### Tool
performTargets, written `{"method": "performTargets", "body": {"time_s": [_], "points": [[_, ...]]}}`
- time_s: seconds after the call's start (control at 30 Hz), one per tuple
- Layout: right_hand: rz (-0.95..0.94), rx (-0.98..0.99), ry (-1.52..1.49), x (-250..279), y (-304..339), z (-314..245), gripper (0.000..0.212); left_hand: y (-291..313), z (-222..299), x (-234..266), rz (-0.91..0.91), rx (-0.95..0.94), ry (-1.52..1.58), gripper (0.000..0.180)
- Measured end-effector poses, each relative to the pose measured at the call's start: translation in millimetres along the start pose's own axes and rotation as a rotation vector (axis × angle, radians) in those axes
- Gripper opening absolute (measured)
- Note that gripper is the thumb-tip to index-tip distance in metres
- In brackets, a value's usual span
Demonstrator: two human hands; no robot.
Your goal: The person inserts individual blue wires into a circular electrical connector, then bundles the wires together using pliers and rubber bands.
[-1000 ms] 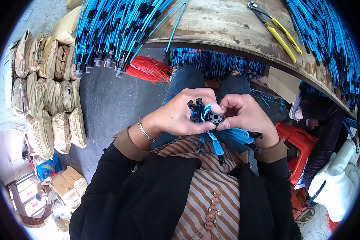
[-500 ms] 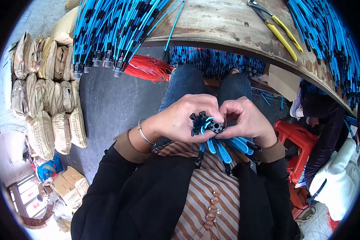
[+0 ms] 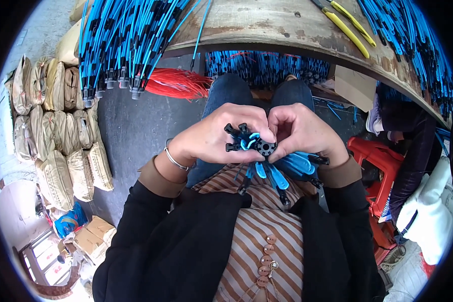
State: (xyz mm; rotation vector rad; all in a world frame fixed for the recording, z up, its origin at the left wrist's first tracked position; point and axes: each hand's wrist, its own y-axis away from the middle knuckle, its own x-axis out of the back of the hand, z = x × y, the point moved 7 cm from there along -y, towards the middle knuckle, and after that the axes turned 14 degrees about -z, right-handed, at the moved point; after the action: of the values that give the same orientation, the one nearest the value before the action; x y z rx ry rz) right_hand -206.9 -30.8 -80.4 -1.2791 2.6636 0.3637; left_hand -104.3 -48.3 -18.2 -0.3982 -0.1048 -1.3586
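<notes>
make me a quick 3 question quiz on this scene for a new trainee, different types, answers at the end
1. True or false: the yellow-handled pliers lie on the wooden table.
2. Multiple choice: the plastic strips fanning out below the round black piece, between the left hand and right hand, are A) red, B) blue, C) yellow.
3. Fill in: the bracelet is on the ____ wrist.

Key: 1. True. 2. B. 3. left.

Stacked sacks (image 3: 54, 178), workbench (image 3: 251, 25) and pliers (image 3: 346, 33) mark a workshop.
</notes>
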Motion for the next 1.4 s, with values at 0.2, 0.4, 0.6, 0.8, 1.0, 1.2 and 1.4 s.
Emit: {"method": "performTargets", "body": {"time_s": [0.2,0.4,0.6,0.8,1.0,1.2,1.4], "points": [[0.047,0.024,0.037,11,1,3,0.032,9,-15,0,0.281,0.250,0.231,0.042],[-0.181,-0.042,0.151,11,-8,-8,0.034,3,-11,-3,0.200,0.199,0.033,0.044],[-0.344,-0.067,0.282,7,-18,-2,0.047,-1,-10,-1,0.047,0.218,-0.016,0.049],[-0.230,0.085,0.320,2,-17,-27,0.068,-3,7,22,0.119,0.210,-0.355,0.052],[-0.137,0.193,0.632,-6,-11,-28,0.071,-4,15,24,0.150,0.204,-0.426,0.054],[0.265,-0.089,0.464,3,-1,-6,0.071,58,-17,13,0.519,0.340,0.239,0.050],[0.379,-0.041,0.551,-19,1,-17,0.069,48,-7,-11,0.420,0.396,-0.212,0.041]]}}
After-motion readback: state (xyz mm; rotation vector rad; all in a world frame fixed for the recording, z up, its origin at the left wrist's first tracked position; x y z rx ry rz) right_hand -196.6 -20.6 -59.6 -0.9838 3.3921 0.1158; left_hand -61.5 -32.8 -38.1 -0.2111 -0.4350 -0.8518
